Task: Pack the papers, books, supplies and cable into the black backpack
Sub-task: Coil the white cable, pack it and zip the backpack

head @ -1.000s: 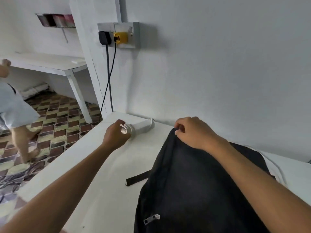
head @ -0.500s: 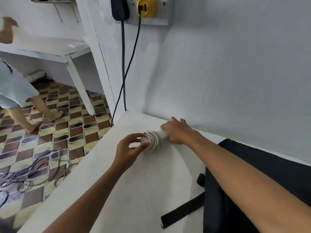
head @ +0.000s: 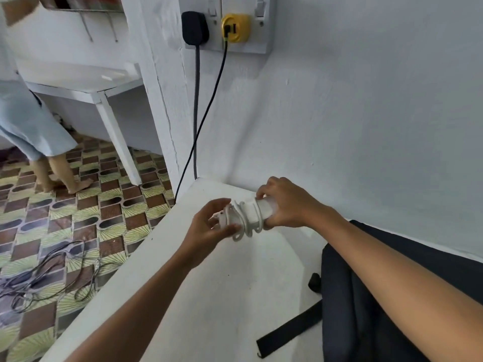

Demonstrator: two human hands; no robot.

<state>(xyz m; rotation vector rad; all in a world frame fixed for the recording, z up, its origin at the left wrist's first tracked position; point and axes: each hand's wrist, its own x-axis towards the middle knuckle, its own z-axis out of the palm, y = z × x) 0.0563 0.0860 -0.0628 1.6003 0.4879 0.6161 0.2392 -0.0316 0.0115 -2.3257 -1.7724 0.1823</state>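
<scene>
Cable, white and wound in loose coils round a white cylindrical plastic body, sat lifted just above the far corner of the white table, held between your two hands. Your left hand pinched the near end with curled fingers and thumb; your right hand wrapped round the far end of the cylinder, fingers curled over it. One loop hung slack below the bundle, and that was the weak point, I judge: tilt it or loosen either grip and the coils could have slid off the end and unravelled, possibly over the table edge to the patterned tiled floor. The black fabric backpack lay well apart at your lower right, its opening out of sight, with a black strap trailing across the table; a dangling loop could have caught on it during the carry. Two dark cords hung from the wall socket, near the bundle but not touching it.
</scene>
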